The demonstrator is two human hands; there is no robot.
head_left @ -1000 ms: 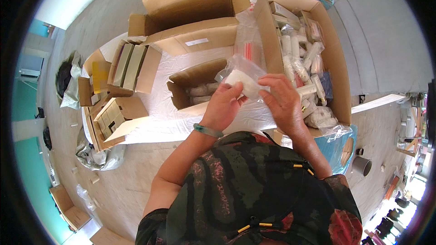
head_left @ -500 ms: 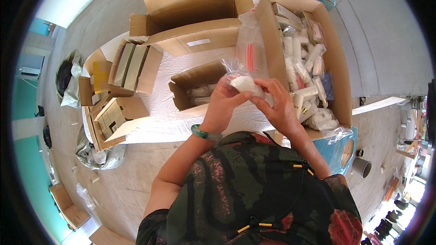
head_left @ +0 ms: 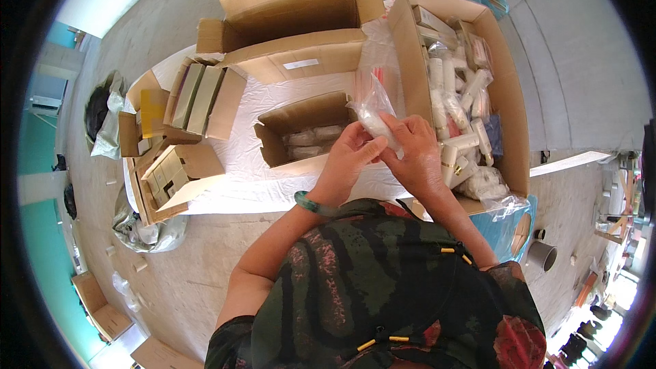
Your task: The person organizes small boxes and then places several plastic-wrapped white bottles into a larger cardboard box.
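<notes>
A clear plastic bag with a white item inside [head_left: 373, 120] is held up between my two hands over the table's near side. My left hand [head_left: 347, 165], with a green bangle [head_left: 313, 203] at the wrist, has its fingers curled at the bag's lower end. From the right, my right hand [head_left: 415, 156] pinches the same bag, thumb close to the left one. What the white item is cannot be made out. Just left of my hands stands a small open cardboard box [head_left: 270, 148] with several wrapped white pieces [head_left: 313, 140] lying in it.
A long carton [head_left: 514, 116] at the right holds many bagged white tubes and small boxes. Behind is a large open carton [head_left: 294, 61]; at the left are smaller cartons [head_left: 229, 99] with boxes inside. Red-edged clear bags [head_left: 365, 85] lie on the white-covered table [head_left: 256, 181].
The bag has moved slightly right and turned, so it now points up and away at a slant. My left hand has shifted right, uncovering more of the small box's wrapped pieces.
</notes>
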